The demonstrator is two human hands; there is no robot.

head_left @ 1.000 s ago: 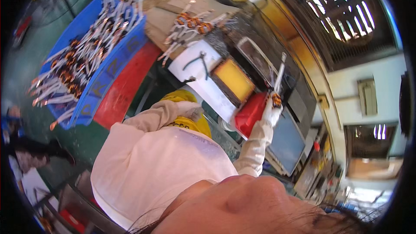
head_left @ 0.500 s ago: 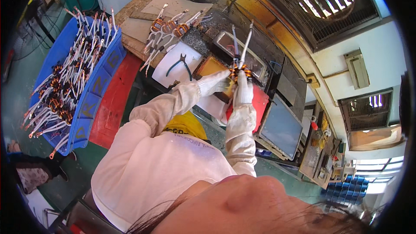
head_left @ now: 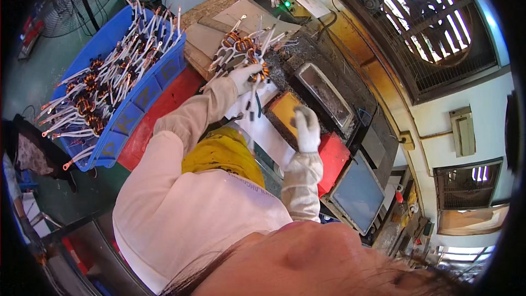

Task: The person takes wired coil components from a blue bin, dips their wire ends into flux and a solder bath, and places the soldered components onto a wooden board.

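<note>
My left hand (head_left: 245, 79), in a white glove, is closed on a wire-wound ring coil (head_left: 261, 72) with copper-coloured windings. It holds the coil beside a group of similar coils (head_left: 239, 44) with white leads and metal lugs. Below the held coil, a blue handle of the cutting pliers (head_left: 258, 103) shows; the rest of them is mostly hidden. My right hand (head_left: 308, 130), also gloved, is raised with its fingers loosely bent and apart, nothing visible in it. It is nearest to a tray with a yellow-brown surface (head_left: 286, 111).
A blue crate (head_left: 143, 96) full of coils with white leads stands at the left on a red surface (head_left: 143, 138). Beyond my right hand lies a rectangular metal-rimmed trough (head_left: 327, 90). A red piece (head_left: 332, 159) and a framed grey panel (head_left: 359, 186) are at the right.
My left hand has carried the coil leftward to the group of coils. My right hand has let go of it and now stands apart, lower. The view has shifted slightly.
</note>
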